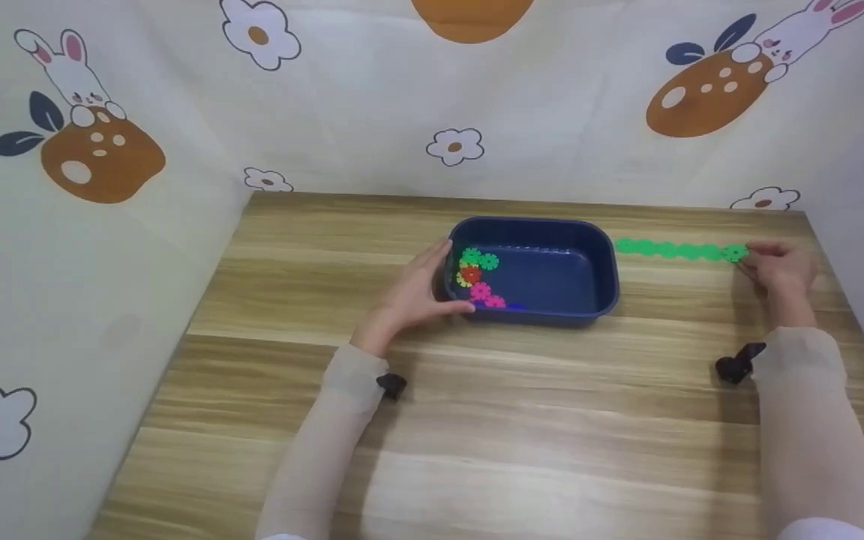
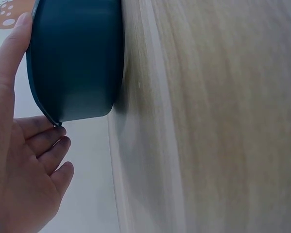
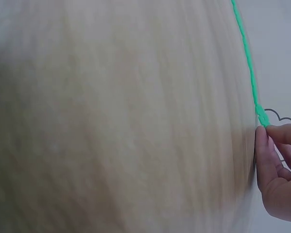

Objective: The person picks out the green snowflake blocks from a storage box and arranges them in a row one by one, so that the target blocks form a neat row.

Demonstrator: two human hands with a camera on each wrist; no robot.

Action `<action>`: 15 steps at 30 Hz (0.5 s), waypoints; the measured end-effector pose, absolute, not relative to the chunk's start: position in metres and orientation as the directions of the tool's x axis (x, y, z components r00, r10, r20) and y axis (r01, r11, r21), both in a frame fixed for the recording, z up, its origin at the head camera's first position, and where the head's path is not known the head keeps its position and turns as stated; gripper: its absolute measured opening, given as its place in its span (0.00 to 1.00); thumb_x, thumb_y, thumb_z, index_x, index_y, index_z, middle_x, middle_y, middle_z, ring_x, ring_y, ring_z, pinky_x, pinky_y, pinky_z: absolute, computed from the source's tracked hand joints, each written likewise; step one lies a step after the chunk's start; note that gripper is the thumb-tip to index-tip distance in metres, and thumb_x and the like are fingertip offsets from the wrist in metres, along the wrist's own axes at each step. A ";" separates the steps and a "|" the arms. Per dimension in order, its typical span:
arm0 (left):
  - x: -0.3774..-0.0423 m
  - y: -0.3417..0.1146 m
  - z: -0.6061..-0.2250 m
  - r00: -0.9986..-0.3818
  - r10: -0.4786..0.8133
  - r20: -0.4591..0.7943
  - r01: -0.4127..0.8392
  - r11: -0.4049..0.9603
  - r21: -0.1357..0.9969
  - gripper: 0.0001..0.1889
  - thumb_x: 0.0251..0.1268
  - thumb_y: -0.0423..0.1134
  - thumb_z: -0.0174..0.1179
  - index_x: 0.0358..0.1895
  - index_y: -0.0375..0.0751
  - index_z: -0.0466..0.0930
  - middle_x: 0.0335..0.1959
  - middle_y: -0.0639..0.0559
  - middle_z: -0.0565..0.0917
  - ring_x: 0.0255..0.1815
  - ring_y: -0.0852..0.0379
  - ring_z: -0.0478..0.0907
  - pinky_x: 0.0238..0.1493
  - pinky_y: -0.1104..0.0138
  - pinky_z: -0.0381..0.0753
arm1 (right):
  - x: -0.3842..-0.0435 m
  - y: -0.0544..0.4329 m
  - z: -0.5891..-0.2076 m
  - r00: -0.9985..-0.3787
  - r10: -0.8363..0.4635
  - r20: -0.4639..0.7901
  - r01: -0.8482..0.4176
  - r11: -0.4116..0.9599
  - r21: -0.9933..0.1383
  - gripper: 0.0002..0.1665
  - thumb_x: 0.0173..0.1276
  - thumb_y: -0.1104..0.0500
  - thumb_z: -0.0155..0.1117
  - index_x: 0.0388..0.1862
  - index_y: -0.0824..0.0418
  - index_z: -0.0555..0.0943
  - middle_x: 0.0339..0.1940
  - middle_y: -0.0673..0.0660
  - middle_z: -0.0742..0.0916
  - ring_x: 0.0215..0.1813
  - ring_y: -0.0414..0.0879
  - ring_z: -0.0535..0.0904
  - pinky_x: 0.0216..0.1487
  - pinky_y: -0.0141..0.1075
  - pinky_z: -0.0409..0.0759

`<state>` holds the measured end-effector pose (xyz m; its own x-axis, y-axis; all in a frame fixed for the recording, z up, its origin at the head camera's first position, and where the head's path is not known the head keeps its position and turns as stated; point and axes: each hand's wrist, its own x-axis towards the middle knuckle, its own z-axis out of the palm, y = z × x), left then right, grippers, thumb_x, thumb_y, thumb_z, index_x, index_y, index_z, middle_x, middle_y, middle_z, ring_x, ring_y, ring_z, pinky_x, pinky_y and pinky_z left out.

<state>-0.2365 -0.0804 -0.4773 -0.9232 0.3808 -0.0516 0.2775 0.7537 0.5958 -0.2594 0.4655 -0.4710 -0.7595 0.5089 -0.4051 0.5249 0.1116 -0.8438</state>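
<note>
My left hand (image 1: 411,301) holds the left end of a dark blue plastic basin (image 1: 552,274), thumb at the near corner and fingers along the side. In the left wrist view the thumb and fingers span the rim of the basin (image 2: 77,63). At the right, my right hand (image 1: 784,268) pinches a green snowflake disc (image 1: 734,253) between thumb and fingertips. That disc overlaps the right end of a straight row of green discs (image 1: 668,250) lying flat. The right wrist view shows the fingertips of the right hand (image 3: 281,170) close to the tabletop.
Several loose discs lie at the basin's left side: green ones (image 1: 489,262), a red one (image 1: 470,275), yellow, pink ones (image 1: 481,291) and blue. The wood-grain table (image 1: 552,420) meets a patterned cloth wall (image 1: 372,97) at the back and sides. Both wrists carry black camera mounts.
</note>
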 end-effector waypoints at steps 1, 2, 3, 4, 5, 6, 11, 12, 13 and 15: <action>-0.236 -0.080 -0.477 -0.923 0.382 -0.051 0.278 0.753 0.596 0.61 0.49 0.68 0.70 0.82 0.52 0.45 0.83 0.51 0.49 0.83 0.45 0.48 0.81 0.47 0.53 | -0.260 0.466 -0.470 -0.760 0.507 -0.406 0.533 0.129 -0.836 0.13 0.70 0.66 0.62 0.35 0.46 0.81 0.23 0.36 0.78 0.25 0.24 0.79 0.41 0.20 0.84; -0.236 -0.080 -0.477 -0.923 0.382 -0.051 0.279 0.753 0.597 0.60 0.49 0.68 0.70 0.82 0.52 0.45 0.84 0.51 0.49 0.83 0.45 0.48 0.81 0.47 0.53 | -0.260 0.466 -0.470 -0.762 0.505 -0.405 0.535 0.139 -0.833 0.13 0.70 0.66 0.62 0.36 0.46 0.82 0.23 0.35 0.78 0.25 0.24 0.79 0.41 0.20 0.84; -0.236 -0.081 -0.477 -0.923 0.383 -0.051 0.278 0.750 0.600 0.60 0.49 0.68 0.70 0.82 0.53 0.45 0.84 0.51 0.49 0.83 0.45 0.48 0.81 0.47 0.53 | -0.260 0.466 -0.469 -0.762 0.504 -0.408 0.536 0.136 -0.833 0.13 0.70 0.65 0.62 0.35 0.45 0.82 0.22 0.35 0.78 0.25 0.24 0.80 0.41 0.20 0.84; -0.236 -0.081 -0.477 -0.922 0.384 -0.049 0.278 0.746 0.606 0.60 0.49 0.67 0.70 0.82 0.52 0.45 0.84 0.50 0.49 0.83 0.44 0.48 0.81 0.47 0.53 | -0.259 0.466 -0.468 -0.763 0.500 -0.410 0.535 0.132 -0.834 0.13 0.70 0.65 0.62 0.34 0.46 0.82 0.22 0.35 0.78 0.25 0.24 0.80 0.40 0.20 0.84; -0.236 -0.081 -0.477 -0.922 0.384 -0.049 0.277 0.741 0.611 0.60 0.49 0.67 0.71 0.82 0.52 0.45 0.84 0.50 0.49 0.83 0.44 0.48 0.81 0.47 0.53 | -0.259 0.466 -0.468 -0.764 0.498 -0.410 0.531 0.122 -0.839 0.13 0.70 0.66 0.62 0.33 0.46 0.83 0.21 0.35 0.78 0.25 0.24 0.80 0.40 0.20 0.84; -0.236 -0.081 -0.477 -0.922 0.385 -0.048 0.276 0.738 0.616 0.60 0.49 0.67 0.71 0.82 0.52 0.45 0.84 0.50 0.49 0.83 0.44 0.48 0.81 0.47 0.53 | -0.259 0.466 -0.467 -0.763 0.498 -0.412 0.527 0.112 -0.842 0.14 0.70 0.66 0.62 0.31 0.46 0.84 0.21 0.36 0.78 0.25 0.25 0.80 0.39 0.20 0.84; -0.237 -0.082 -0.477 -0.920 0.389 -0.046 0.288 0.752 0.593 0.61 0.48 0.70 0.69 0.82 0.52 0.45 0.83 0.50 0.49 0.83 0.45 0.48 0.81 0.49 0.54 | -0.257 0.466 -0.466 -0.766 0.491 -0.414 0.496 0.043 -0.867 0.18 0.69 0.67 0.62 0.25 0.45 0.85 0.20 0.36 0.79 0.25 0.25 0.78 0.35 0.19 0.83; -0.237 -0.082 -0.477 -0.919 0.390 -0.049 0.290 0.757 0.586 0.61 0.48 0.70 0.69 0.82 0.52 0.44 0.84 0.51 0.49 0.83 0.45 0.48 0.81 0.49 0.54 | -0.257 0.465 -0.466 -0.768 0.490 -0.413 0.492 0.037 -0.870 0.19 0.70 0.67 0.62 0.25 0.46 0.85 0.19 0.36 0.79 0.25 0.25 0.78 0.35 0.19 0.83; -0.237 -0.082 -0.477 -0.919 0.390 -0.050 0.290 0.759 0.582 0.61 0.48 0.70 0.69 0.82 0.52 0.44 0.83 0.51 0.49 0.83 0.45 0.48 0.81 0.49 0.54 | -0.256 0.465 -0.465 -0.770 0.486 -0.413 0.484 0.024 -0.874 0.18 0.70 0.68 0.61 0.25 0.46 0.84 0.19 0.36 0.80 0.25 0.25 0.79 0.35 0.19 0.83; -0.237 -0.082 -0.477 -0.921 0.385 -0.055 0.282 0.758 0.588 0.61 0.49 0.69 0.69 0.82 0.53 0.44 0.83 0.51 0.49 0.83 0.45 0.48 0.81 0.48 0.54 | -0.253 0.463 -0.464 -0.774 0.478 -0.416 0.473 0.000 -0.881 0.16 0.70 0.67 0.61 0.28 0.47 0.84 0.20 0.37 0.80 0.26 0.26 0.80 0.36 0.19 0.84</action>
